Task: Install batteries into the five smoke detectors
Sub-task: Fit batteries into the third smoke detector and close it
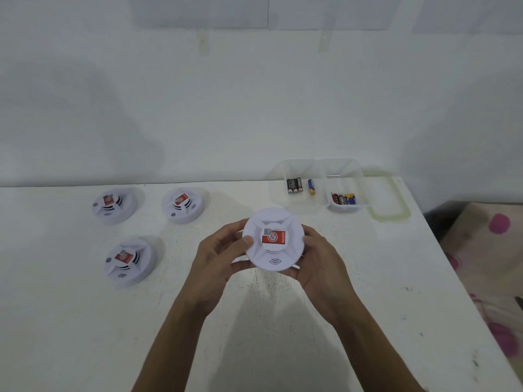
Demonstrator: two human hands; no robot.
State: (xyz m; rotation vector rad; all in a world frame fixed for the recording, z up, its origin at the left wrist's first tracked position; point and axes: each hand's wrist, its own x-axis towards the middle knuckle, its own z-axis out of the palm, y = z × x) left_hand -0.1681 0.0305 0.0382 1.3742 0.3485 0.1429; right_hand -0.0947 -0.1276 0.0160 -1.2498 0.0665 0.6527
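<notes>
So, nearest me, both hands are wrapped round one smoke detector, held just above the middle of the tabletop, red sticker facing up. The left hand has its thumb on the face and its fingers curled underneath. The right hand cups the opposite rim.

Looks like a twisting hold to me, so I'd guess the body is being turned on its back plate, though I can't tell if that's opening or closing. If it's opening, it needs flipping next to reach the battery bay.

Left of the hands sits the near detector, then the middle detector and the outer detector by the far edge. I only count four.

The batteries lie in a clear tub at the far right corner.
</notes>
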